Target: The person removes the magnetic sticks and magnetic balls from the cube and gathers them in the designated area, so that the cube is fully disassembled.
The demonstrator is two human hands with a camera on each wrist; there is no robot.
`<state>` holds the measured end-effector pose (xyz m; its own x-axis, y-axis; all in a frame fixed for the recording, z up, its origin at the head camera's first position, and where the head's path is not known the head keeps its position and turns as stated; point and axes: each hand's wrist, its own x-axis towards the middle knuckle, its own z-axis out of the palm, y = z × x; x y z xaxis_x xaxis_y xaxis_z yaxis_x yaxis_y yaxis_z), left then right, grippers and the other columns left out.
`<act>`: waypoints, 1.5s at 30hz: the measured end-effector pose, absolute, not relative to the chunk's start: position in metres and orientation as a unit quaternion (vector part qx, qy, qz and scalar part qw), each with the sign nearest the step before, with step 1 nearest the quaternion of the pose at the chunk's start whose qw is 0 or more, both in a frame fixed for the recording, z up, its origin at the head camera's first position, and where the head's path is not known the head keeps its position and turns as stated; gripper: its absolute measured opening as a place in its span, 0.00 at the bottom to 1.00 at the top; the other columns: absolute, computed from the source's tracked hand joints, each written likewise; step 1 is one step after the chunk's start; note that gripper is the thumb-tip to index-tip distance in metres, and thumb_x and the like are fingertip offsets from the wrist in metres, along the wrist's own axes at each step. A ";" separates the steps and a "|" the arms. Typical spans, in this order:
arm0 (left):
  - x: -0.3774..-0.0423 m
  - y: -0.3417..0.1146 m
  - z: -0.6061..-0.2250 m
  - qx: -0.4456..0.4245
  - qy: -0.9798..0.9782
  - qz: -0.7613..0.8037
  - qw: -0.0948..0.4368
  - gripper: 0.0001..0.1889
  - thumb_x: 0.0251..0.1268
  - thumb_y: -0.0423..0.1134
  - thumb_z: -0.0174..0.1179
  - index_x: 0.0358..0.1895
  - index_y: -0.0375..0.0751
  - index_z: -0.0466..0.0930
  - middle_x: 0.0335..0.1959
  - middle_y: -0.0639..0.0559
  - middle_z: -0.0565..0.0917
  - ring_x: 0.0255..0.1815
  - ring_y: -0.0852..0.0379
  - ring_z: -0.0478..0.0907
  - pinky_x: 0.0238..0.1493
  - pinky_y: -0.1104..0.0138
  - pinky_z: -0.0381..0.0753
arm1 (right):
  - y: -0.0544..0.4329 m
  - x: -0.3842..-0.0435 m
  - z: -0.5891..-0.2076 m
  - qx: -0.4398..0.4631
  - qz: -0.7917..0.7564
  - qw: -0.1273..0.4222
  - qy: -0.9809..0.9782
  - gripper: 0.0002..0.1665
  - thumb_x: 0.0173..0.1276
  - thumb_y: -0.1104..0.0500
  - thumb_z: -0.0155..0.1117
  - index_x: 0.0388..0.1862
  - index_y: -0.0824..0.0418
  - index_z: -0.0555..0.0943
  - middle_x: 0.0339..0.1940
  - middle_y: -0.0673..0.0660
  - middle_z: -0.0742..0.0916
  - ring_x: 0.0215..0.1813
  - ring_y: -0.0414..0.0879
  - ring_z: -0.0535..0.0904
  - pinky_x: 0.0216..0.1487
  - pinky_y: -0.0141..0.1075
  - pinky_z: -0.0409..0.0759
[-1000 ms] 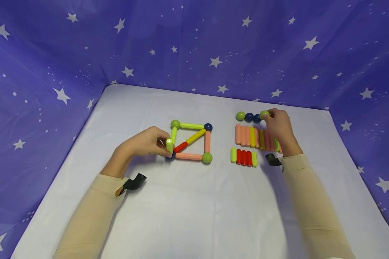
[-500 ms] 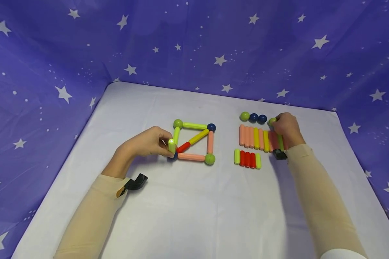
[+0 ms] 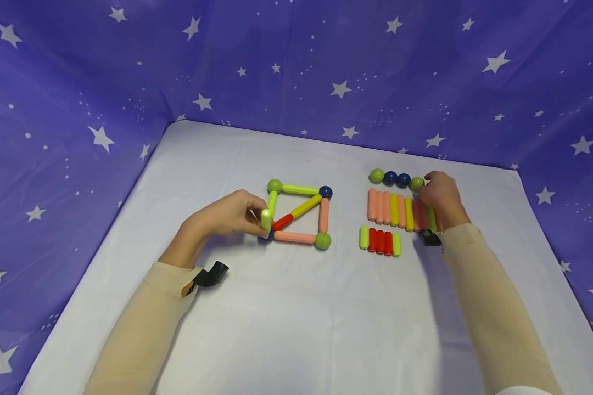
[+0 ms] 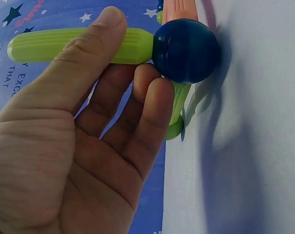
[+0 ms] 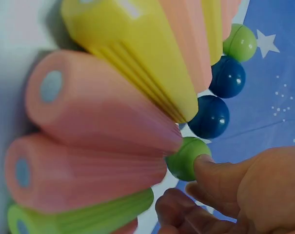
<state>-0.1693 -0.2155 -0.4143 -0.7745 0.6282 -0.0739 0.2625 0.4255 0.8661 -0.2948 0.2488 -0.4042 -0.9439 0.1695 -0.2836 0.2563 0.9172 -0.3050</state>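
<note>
steadying seems the step: lime stick [image 3: 266,221] is pinched by left hand [image 3: 231,214], green ball [image 5: 183,160] touched by right hand [image 3: 442,195], grip unclear, firm pinch likely needed.

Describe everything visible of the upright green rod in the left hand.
The green rod is a straight yellow-green stick with lengthwise grooves, apparently plastic; its upper end shows a bright round spot. It stands upright, its lower end against the blue ball at the near-left corner of the square frame. The left hand pinches it, thumb across its side.
</note>
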 end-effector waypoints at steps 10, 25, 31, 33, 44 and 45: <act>-0.172 -0.211 -0.418 0.289 0.824 0.446 0.197 0.09 0.50 0.34 0.75 0.32 0.46 0.83 0.32 0.53 0.83 0.35 0.53 0.80 0.42 0.63 0.82 | 0.195 -0.235 -0.377 -0.059 -0.189 0.018 0.980 0.26 0.70 0.61 0.55 0.65 0.71 0.70 0.56 0.72 0.76 0.55 0.66 0.72 0.58 0.60 0.70; -0.171 -0.206 -0.431 0.325 0.830 0.419 0.175 0.11 0.48 0.38 0.77 0.30 0.50 0.82 0.32 0.51 0.78 0.32 0.54 0.73 0.34 0.64 0.74 | 0.021 -0.130 -0.376 -0.453 -0.282 0.033 0.845 0.19 0.69 0.53 0.66 0.57 0.56 0.80 0.44 0.52 0.79 0.36 0.42 0.74 0.37 0.30 0.73; -0.170 -0.205 -0.426 0.321 0.844 0.391 0.180 0.11 0.46 0.37 0.78 0.34 0.51 0.87 0.37 0.55 0.80 0.33 0.53 0.75 0.35 0.64 0.76 | 0.034 -0.128 -0.380 -0.399 -0.377 0.102 0.829 0.09 0.69 0.58 0.64 0.46 0.58 0.83 0.30 0.47 0.82 0.29 0.38 0.76 0.31 0.32 0.76; -0.169 -0.204 -0.425 0.316 0.849 0.383 0.180 0.12 0.46 0.37 0.78 0.36 0.51 0.88 0.37 0.56 0.79 0.33 0.52 0.75 0.34 0.65 0.76 | 0.047 -0.128 -0.381 -0.375 -0.402 0.123 0.826 0.09 0.70 0.57 0.64 0.47 0.56 0.83 0.29 0.45 0.83 0.28 0.39 0.76 0.29 0.34 0.76; -0.166 -0.201 -0.421 0.311 0.857 0.371 0.177 0.12 0.48 0.38 0.77 0.38 0.48 0.88 0.38 0.56 0.79 0.34 0.52 0.74 0.34 0.65 0.76 | 0.161 -0.149 -0.384 -0.157 -0.427 -0.039 0.890 0.09 0.61 0.61 0.71 0.41 0.57 0.85 0.32 0.50 0.85 0.31 0.45 0.79 0.27 0.35 0.77; -0.166 -0.201 -0.422 0.310 0.856 0.373 0.178 0.12 0.48 0.38 0.77 0.38 0.48 0.88 0.38 0.56 0.79 0.34 0.52 0.74 0.34 0.65 0.76 | 0.173 -0.153 -0.383 -0.129 -0.416 -0.057 0.899 0.09 0.61 0.60 0.71 0.41 0.58 0.85 0.31 0.52 0.86 0.31 0.46 0.78 0.26 0.34 0.77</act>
<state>-0.1660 -0.2014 -0.4216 -0.7445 0.6636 -0.0739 0.3978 0.5297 0.7491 -0.1533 0.1729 -0.3830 -0.9605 -0.1844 0.2086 -0.2783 0.6212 -0.7326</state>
